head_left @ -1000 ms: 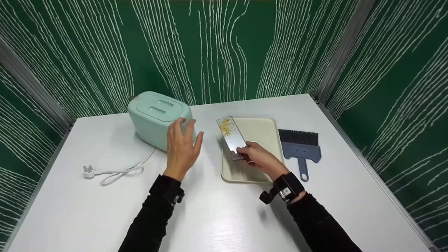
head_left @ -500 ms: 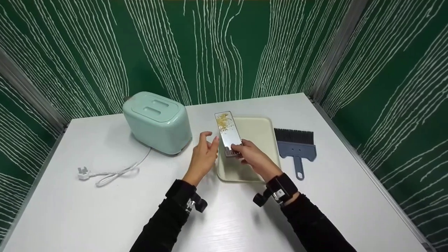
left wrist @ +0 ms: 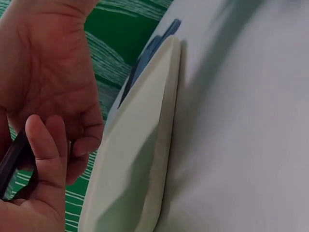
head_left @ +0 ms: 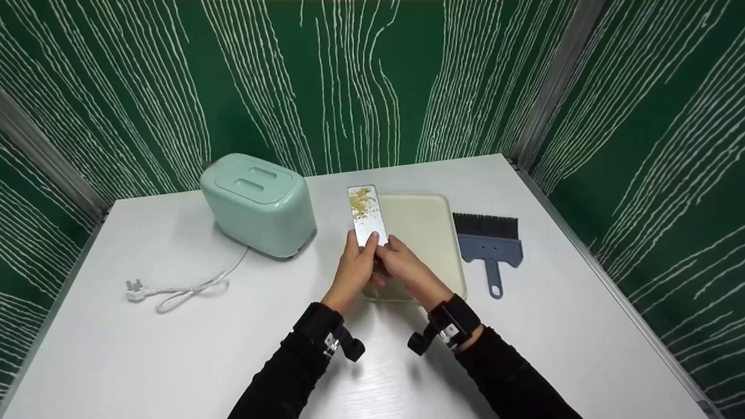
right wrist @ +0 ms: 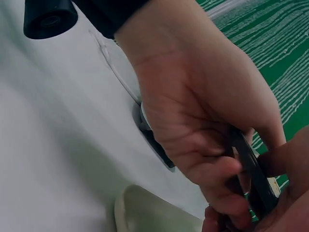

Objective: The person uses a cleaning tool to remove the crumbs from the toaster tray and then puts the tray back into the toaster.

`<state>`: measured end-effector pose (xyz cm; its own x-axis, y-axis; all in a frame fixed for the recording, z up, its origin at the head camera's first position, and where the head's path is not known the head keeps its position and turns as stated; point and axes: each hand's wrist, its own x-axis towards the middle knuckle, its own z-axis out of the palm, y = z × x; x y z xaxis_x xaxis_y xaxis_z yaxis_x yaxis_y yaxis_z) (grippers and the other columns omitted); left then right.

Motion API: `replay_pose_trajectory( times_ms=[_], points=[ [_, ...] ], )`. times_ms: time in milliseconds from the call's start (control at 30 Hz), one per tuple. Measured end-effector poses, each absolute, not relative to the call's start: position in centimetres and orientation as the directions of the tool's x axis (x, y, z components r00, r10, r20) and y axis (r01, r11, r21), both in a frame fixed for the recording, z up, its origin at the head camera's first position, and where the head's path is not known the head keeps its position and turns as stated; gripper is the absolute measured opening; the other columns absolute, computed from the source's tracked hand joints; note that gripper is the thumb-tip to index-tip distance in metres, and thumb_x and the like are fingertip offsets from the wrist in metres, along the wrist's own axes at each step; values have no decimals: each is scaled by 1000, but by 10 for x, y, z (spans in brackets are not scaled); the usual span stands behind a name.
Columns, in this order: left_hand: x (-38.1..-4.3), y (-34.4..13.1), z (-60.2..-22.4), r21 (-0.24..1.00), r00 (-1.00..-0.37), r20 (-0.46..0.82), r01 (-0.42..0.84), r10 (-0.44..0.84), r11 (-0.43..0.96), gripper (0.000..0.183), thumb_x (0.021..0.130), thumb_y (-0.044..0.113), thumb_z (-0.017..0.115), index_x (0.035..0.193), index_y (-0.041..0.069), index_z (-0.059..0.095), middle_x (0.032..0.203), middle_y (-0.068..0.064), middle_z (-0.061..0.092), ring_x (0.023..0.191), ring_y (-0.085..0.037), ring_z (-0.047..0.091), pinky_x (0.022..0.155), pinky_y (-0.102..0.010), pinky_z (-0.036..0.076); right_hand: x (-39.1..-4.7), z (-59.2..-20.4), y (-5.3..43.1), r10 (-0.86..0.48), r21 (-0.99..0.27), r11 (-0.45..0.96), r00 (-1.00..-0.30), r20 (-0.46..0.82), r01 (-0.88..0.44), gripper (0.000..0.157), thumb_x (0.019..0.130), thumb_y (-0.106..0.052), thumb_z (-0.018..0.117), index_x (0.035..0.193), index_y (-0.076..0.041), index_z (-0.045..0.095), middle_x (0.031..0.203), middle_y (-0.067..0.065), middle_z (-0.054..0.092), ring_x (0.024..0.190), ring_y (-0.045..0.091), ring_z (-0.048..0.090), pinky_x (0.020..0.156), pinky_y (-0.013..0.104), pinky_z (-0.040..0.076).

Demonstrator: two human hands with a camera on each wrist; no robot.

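Observation:
Both hands hold a slim metal toaster crumb tray [head_left: 372,228] above the left edge of a cream tray [head_left: 419,218]. Yellow crumbs [head_left: 363,202] are scattered over its far end. My left hand [head_left: 351,272] grips the near end, with the thumb on top. Close against it, my right hand [head_left: 410,270] pinches the same end from the right. The fingers underneath are mostly hidden in the head view. In both wrist views the dark edge of the crumb tray [right wrist: 258,176] shows between the hands.
A mint-green toaster [head_left: 259,203] stands at the left, its white cord and plug [head_left: 137,290] lying on the white table [head_left: 192,361]. Right of the cream tray lies a blue-grey brush [head_left: 492,247] with black bristles. Green patterned panels [head_left: 349,87] enclose the back and sides.
My left hand has come from the toaster's side to the right and taken hold of the crumb tray's near end. The crumb tray has turned straighter and shifted slightly left.

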<state>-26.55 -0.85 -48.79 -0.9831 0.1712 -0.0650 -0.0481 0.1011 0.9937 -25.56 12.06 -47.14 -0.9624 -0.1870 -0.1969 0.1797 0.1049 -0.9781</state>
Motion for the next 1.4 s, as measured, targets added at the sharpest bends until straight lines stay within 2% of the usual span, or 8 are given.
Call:
replay_pose_trajectory(
  times_ms=[267,367,667,867,967,1067,1200,1400],
  points=[
    [-267,-7,-489,999,-985,-32,-30,171,11,36,116,31,48,140,5,42,106,-15,62,52,-14,61,50,-35,61,-256,-469,120,-281,-987,68,-947,-157,144,60,119,-39,17,80,-14,55,55,-6,53,46,5,49,47,17,38],
    [-266,-9,-491,999,-984,-39,-42,176,-11,36,115,28,50,142,7,43,110,-16,62,56,-16,64,52,-33,62,-256,-468,120,-309,-987,85,-939,-154,134,66,119,-41,14,74,-16,55,53,-7,52,45,4,48,46,17,38],
    [-267,-13,-495,994,-972,-54,-75,229,-82,40,112,15,52,149,6,39,123,-22,62,67,-18,69,57,-28,64,-258,-472,124,-357,-993,69,-927,-115,97,63,119,-40,13,83,-13,58,58,-5,53,48,5,47,48,17,37],
    [-266,-19,-494,980,-953,-92,-139,289,-146,41,112,13,53,151,9,39,120,-21,66,72,-20,75,64,-31,67,-255,-473,137,-237,-962,210,-946,-221,172,61,116,-54,19,131,-5,53,107,8,66,88,17,66,81,27,53],
    [-266,-23,-494,972,-941,-102,-163,324,-170,41,112,13,53,149,11,37,114,-23,70,72,-22,77,68,-33,69,-255,-475,147,-159,-941,283,-959,-236,185,64,115,-57,23,134,-4,54,126,16,65,110,28,67,96,39,55],
    [-265,-29,-494,970,-933,-116,-181,341,-165,38,112,14,54,146,12,37,110,-26,72,77,-25,79,70,-33,69,-258,-477,156,-97,-935,298,-968,-231,193,55,116,-54,31,115,-7,59,116,14,69,107,29,68,95,42,56],
    [-264,-36,-496,967,-925,-137,-202,355,-152,38,112,14,55,146,14,37,111,-31,72,85,-30,81,68,-33,69,-260,-479,170,-81,-939,297,-975,-208,176,42,116,-44,42,92,-13,58,91,3,66,85,18,64,79,34,55],
    [-261,-37,-499,967,-907,-149,-217,393,-134,39,112,14,54,147,14,37,104,-21,72,87,-30,81,66,-31,68,-260,-484,200,-97,-929,346,-980,-173,130,31,115,-25,46,100,-3,61,85,2,65,75,13,63,70,26,55]
  ],
)
